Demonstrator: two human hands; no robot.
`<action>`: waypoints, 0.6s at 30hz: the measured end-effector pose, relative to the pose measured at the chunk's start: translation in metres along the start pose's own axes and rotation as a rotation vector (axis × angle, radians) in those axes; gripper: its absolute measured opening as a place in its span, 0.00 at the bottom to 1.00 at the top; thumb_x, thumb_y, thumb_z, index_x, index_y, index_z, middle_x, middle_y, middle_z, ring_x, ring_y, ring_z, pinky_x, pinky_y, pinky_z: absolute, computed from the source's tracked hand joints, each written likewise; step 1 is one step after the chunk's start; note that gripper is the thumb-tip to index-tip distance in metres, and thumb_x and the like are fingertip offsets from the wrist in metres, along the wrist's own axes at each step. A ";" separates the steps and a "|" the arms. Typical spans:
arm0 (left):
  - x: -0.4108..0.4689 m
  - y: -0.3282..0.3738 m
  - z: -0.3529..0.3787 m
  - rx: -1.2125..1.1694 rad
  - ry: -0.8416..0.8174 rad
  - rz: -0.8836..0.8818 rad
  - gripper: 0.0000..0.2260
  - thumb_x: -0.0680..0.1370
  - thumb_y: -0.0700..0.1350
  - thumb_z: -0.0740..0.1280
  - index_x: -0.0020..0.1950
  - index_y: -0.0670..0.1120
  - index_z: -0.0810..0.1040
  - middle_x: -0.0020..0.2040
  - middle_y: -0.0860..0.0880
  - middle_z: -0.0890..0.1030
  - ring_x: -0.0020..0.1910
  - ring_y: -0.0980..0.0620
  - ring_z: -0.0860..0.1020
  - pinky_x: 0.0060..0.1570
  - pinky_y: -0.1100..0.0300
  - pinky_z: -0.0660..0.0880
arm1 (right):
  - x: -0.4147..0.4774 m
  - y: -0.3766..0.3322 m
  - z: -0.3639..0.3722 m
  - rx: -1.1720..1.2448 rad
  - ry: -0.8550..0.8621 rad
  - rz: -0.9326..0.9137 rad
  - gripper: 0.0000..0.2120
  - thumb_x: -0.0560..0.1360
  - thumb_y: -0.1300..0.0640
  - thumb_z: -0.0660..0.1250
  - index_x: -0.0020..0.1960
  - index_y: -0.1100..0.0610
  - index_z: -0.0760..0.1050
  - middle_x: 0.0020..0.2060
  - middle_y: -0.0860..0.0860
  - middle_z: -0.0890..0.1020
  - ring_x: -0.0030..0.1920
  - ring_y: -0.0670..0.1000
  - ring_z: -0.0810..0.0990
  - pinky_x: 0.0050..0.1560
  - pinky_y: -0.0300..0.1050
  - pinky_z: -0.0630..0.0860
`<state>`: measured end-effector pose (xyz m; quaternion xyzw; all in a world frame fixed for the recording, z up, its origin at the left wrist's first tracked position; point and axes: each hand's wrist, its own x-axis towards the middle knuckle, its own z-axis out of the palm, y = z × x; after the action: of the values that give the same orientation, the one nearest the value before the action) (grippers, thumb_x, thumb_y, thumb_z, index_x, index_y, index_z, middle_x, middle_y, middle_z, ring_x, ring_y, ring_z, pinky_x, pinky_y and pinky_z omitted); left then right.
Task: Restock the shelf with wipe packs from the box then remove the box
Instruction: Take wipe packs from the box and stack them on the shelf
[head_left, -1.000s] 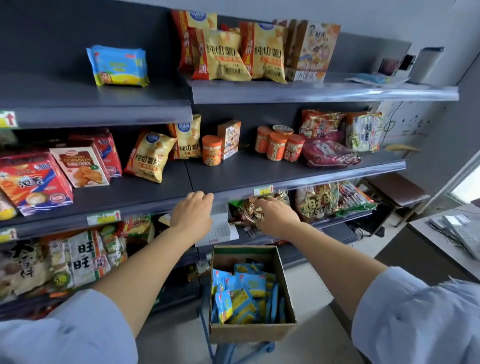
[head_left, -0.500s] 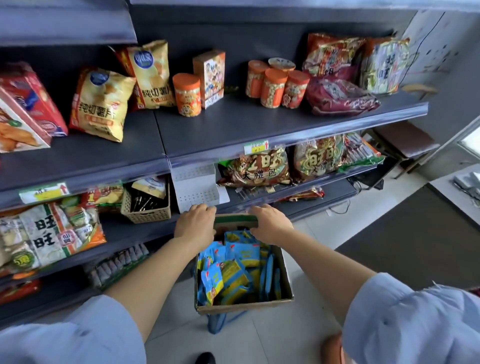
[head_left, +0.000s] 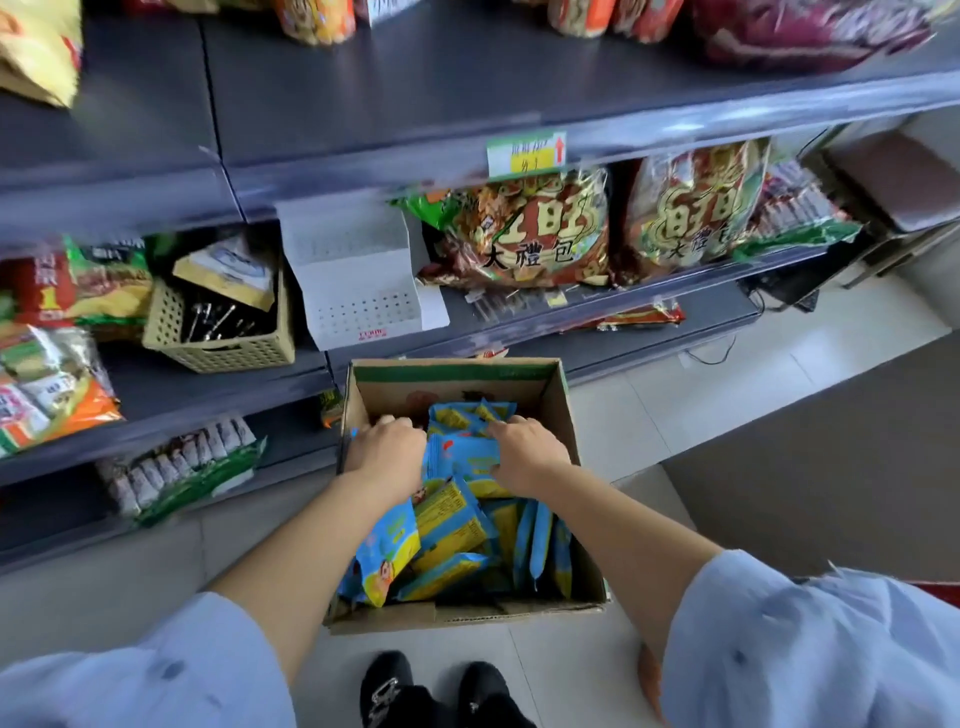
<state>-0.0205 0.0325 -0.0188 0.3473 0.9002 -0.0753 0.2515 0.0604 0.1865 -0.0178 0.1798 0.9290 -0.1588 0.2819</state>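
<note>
An open cardboard box (head_left: 470, 617) stands on the floor in front of the lower shelves, holding several blue and yellow wipe packs (head_left: 451, 526). Both of my hands are down inside its far half. My left hand (head_left: 385, 448) curls its fingers over the left edge of a bunch of packs, fingertips hidden. My right hand (head_left: 525, 451) grips the same bunch from the right, fingers on top and thumb below. The grey shelf (head_left: 467, 78) above has bare room between snack items.
A white perforated divider (head_left: 358, 280) and a beige basket (head_left: 218, 325) sit on the shelf just behind the box. Large snack bags (head_left: 524, 234) fill the right of that shelf. My black shoes (head_left: 436, 691) stand right before the box on the tiled floor.
My view has tilted down toward the floor. Both hands dropped from the shelf edge to the box rim and then into the box, onto the wipe packs.
</note>
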 end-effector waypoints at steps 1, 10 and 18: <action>0.006 0.000 0.009 0.031 -0.007 -0.013 0.11 0.78 0.40 0.63 0.60 0.44 0.75 0.59 0.46 0.74 0.62 0.45 0.70 0.56 0.51 0.69 | 0.009 0.002 0.010 -0.008 0.005 0.001 0.26 0.77 0.58 0.64 0.74 0.55 0.62 0.67 0.56 0.70 0.68 0.58 0.66 0.63 0.53 0.71; 0.036 -0.001 0.047 0.034 -0.002 -0.083 0.10 0.79 0.44 0.65 0.59 0.46 0.76 0.58 0.47 0.74 0.60 0.45 0.71 0.57 0.53 0.67 | 0.037 0.012 0.039 -0.169 0.115 0.006 0.21 0.74 0.62 0.64 0.67 0.55 0.70 0.60 0.56 0.75 0.62 0.59 0.70 0.60 0.52 0.70; -0.013 -0.012 -0.028 -0.454 0.182 -0.186 0.05 0.77 0.44 0.67 0.52 0.47 0.76 0.47 0.46 0.80 0.45 0.44 0.76 0.37 0.56 0.69 | -0.005 0.012 -0.030 0.039 0.062 -0.017 0.15 0.71 0.56 0.72 0.57 0.51 0.77 0.55 0.51 0.80 0.56 0.56 0.78 0.49 0.44 0.73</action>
<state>-0.0310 0.0246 0.0112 0.2030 0.9411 0.1373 0.2329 0.0556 0.2082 0.0066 0.1820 0.9356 -0.1735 0.2479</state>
